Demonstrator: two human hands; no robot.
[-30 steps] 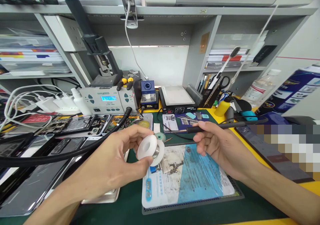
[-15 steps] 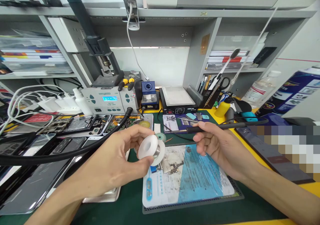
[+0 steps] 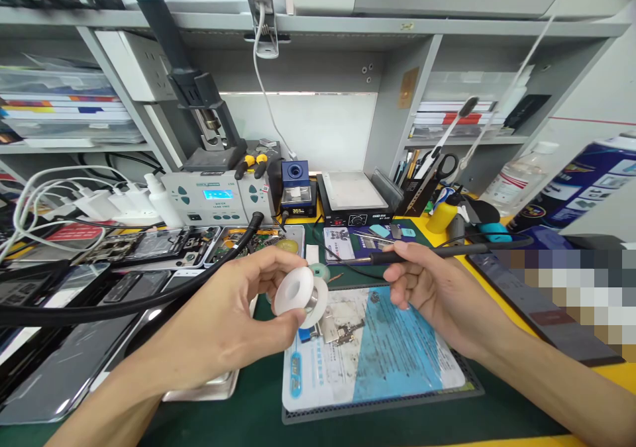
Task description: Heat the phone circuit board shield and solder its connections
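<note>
Between the thumb and fingers of my left hand (image 3: 243, 308) is a white spool of solder wire (image 3: 301, 289), tilted, with a little silvery wire showing between its flanges. My right hand (image 3: 430, 285) grips a black soldering iron (image 3: 397, 256) like a pen, its metal end pointing left toward the spool but apart from it. Below both hands lies a stained blue and white mat (image 3: 397, 354). On the mat's upper left rests a small circuit board (image 3: 348, 332) with metal parts. Behind the spool sits a greenish reel (image 3: 318, 273), partly hidden.
A hot-air station (image 3: 213, 198) and a small heating plate (image 3: 354, 192) stand at the back. Phone parts (image 3: 84, 341) crowd the left, crossed by a thick black hose (image 3: 163, 298). At right are a yellow bottle (image 3: 443, 214) and a spray can (image 3: 591, 182).
</note>
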